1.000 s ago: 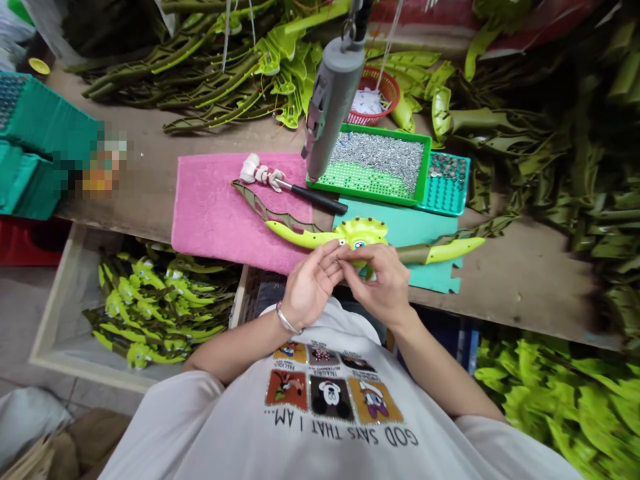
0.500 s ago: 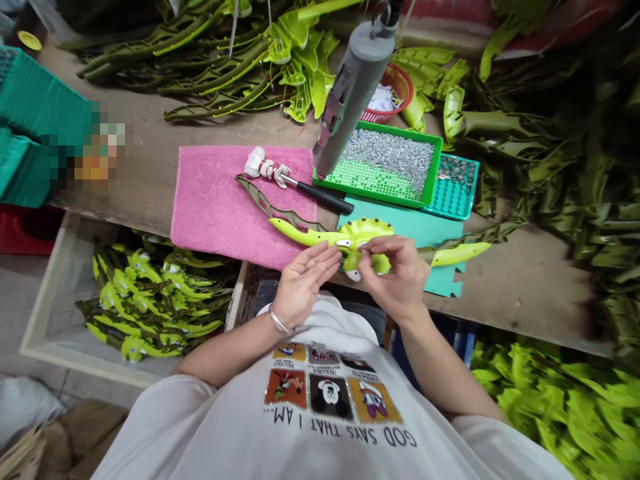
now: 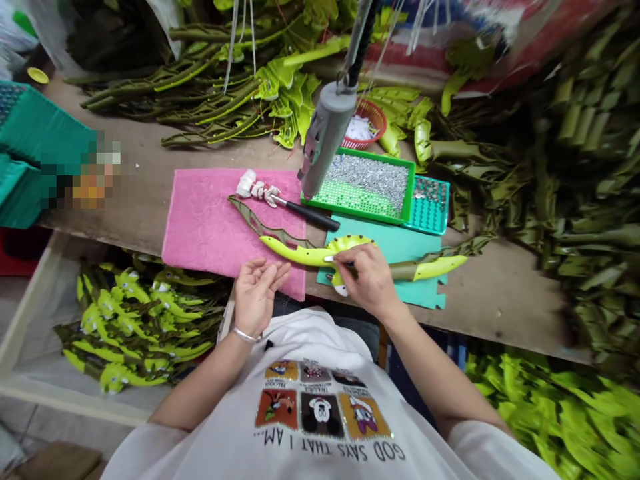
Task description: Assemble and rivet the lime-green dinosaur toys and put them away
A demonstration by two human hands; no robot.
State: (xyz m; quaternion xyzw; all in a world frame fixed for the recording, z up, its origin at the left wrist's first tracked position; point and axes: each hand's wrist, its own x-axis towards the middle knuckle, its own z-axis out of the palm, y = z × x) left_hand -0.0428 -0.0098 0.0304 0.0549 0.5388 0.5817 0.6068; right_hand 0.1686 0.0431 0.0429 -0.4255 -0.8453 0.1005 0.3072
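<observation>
A lime-green and olive plastic toy part (image 3: pixel 295 253), long and curved with a frilled round middle, lies across the table's front. Over that middle is my right hand (image 3: pixel 369 279), its thumb and fingers pinched together beside a small white piece (image 3: pixel 329 259) on the part. Whatever the pinch may hold is hidden. To the left, my left hand (image 3: pixel 257 297) is palm up, apart from the part, with its fingers loosely bent and nothing plainly in them. Behind lies a black-handled tool (image 3: pixel 313 215) with a white-wrapped end. A grey power screwdriver (image 3: pixel 325 137) hangs above.
Under the work are a pink cloth (image 3: pixel 200 220) and a teal mat (image 3: pixel 400 240). A green tray (image 3: pixel 411 193) of screws and a teal tray (image 3: pixel 443 230) stand behind. A drawer-like box (image 3: pixel 30 373) holds similar parts at left. Olive and lime parts pile up behind and at right.
My left hand has drawn away to the left from the part's middle. My right hand has come lower over it, fingertips now at the white piece. The view has shifted slightly.
</observation>
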